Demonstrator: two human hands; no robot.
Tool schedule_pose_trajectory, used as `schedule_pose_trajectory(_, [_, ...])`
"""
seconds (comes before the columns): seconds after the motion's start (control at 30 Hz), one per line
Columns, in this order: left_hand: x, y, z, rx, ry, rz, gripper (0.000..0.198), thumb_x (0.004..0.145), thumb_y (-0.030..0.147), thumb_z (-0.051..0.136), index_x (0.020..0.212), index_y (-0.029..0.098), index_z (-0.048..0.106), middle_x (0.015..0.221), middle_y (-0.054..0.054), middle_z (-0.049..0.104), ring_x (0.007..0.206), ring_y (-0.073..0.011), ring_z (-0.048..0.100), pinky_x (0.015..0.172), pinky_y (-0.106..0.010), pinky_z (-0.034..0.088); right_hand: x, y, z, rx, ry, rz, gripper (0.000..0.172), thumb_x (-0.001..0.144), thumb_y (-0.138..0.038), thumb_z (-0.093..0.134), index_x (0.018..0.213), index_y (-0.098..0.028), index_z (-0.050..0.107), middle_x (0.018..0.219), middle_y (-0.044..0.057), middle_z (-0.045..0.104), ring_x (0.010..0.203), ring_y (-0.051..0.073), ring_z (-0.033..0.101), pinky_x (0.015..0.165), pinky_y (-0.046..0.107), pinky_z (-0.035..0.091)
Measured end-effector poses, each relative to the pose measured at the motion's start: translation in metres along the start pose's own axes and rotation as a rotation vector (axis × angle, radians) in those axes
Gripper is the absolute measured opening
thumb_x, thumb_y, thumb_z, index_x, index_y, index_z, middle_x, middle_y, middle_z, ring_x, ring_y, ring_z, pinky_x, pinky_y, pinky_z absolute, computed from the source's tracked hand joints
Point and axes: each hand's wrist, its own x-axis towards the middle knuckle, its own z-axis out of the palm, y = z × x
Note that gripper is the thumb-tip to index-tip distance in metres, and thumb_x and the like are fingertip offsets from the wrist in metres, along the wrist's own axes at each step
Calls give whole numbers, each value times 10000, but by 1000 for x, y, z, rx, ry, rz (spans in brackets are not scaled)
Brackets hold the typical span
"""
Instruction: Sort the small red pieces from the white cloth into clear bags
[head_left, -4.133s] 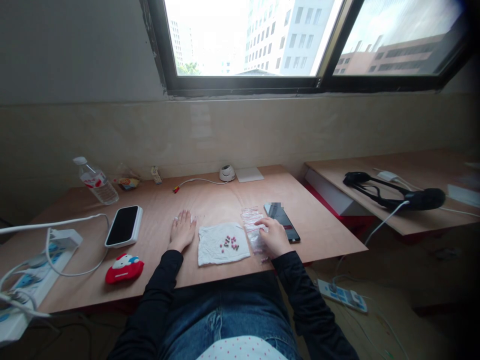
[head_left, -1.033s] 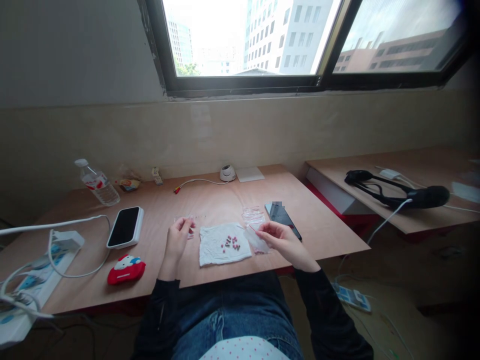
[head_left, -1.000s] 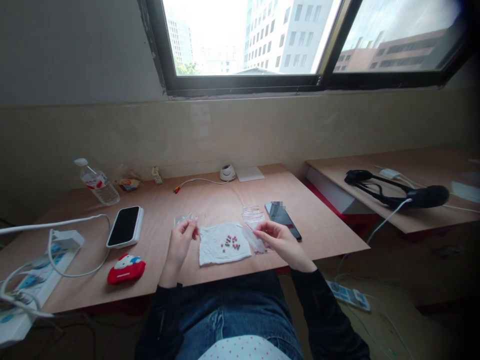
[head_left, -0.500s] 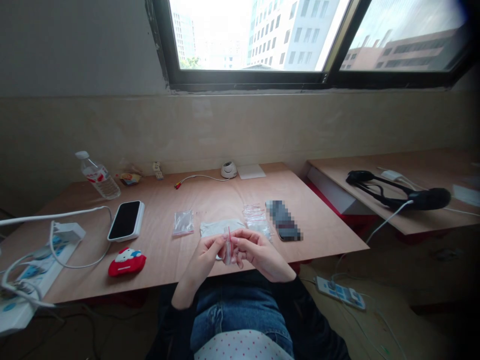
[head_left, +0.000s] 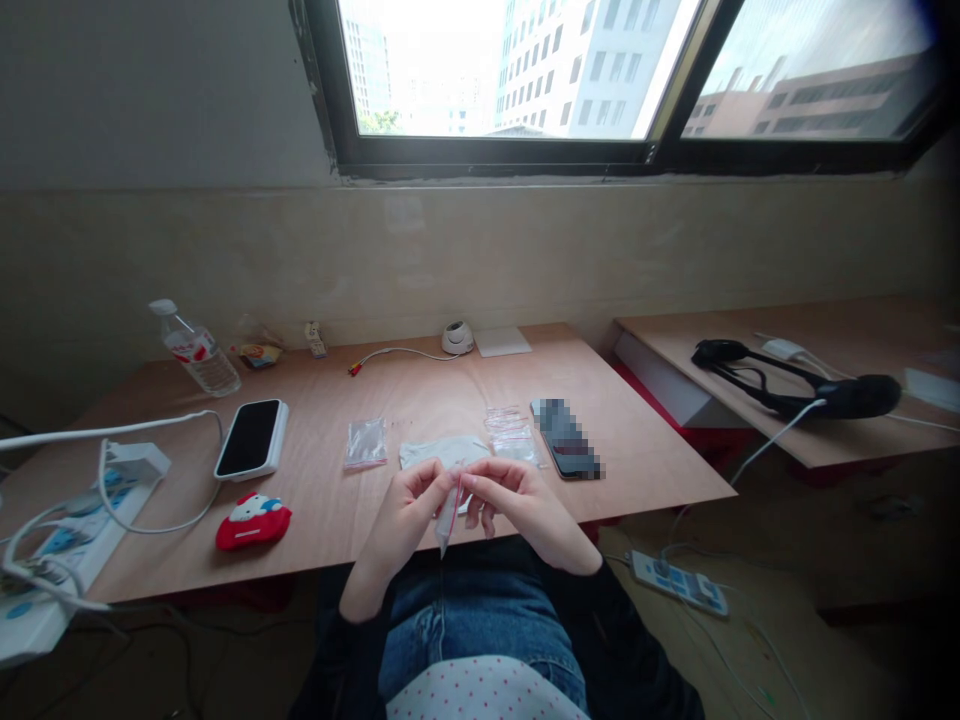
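On the head camera I read 12 o'clock as toward the window. Over the plywood desk (head_left: 645,455), the person's two hands face each other near the desk's front edge, at about 6 o'clock from the desk's centre. Between them is a narrow clear plastic bag (head_left: 448,515) with a thin red strip along it. Its long axis tilts from about 1 o'clock at the top down to 7 o'clock at the lower tip, which hangs out over the edge towards the person's jeans.

The left hand (head_left: 405,525) is curled, with its fingers bent in over the bag's upper end. The right hand (head_left: 525,515) reaches across, its fingertips (head_left: 471,482) closing towards the same spot. I read both as pinching the top of the bag, though I cannot tell which grip bears it. The lower length sits nearer the left hand and is free of the fingers.

Behind the hands, a white cloth (head_left: 442,452) is partly hidden. A flat clear bag (head_left: 366,443) lies at 11 o'clock, and a small stack of clear bags (head_left: 511,432) at 1 o'clock.
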Motion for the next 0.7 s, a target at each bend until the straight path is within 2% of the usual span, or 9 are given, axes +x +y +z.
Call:
schedule_pose_trajectory(0.23, [-5, 9, -3, 109, -94, 26, 321, 858, 410, 496, 652, 164, 483, 633, 34, 470, 631, -103, 454, 613, -214, 361, 0, -1, 0, -106, 33, -15, 313, 750, -448, 633, 745, -135, 634, 568, -1, 589, 486, 88, 542, 399, 177, 368])
schedule_pose_trajectory(0.47, [-8, 13, -6, 158, -123, 13, 280, 864, 368, 489, 673, 164, 507, 663, 27, 505, 672, -113, 472, 627, -224, 361, -3, -2, -1, -193, 49, -38, 321, 772, -460, 609, 750, -141, 634, 579, -7, 578, 491, 81, 524, 407, 179, 332])
schedule_pose_trajectory(0.7, [-10, 19, -6, 293, -71, 27, 281, 842, 375, 501, 668, 160, 548, 661, 17, 535, 679, -126, 489, 607, -228, 365, -3, -1, -2, -191, 42, -36, 301, 751, -445, 644, 762, -145, 630, 633, 3, 602, 523, 80, 534, 425, 170, 335])
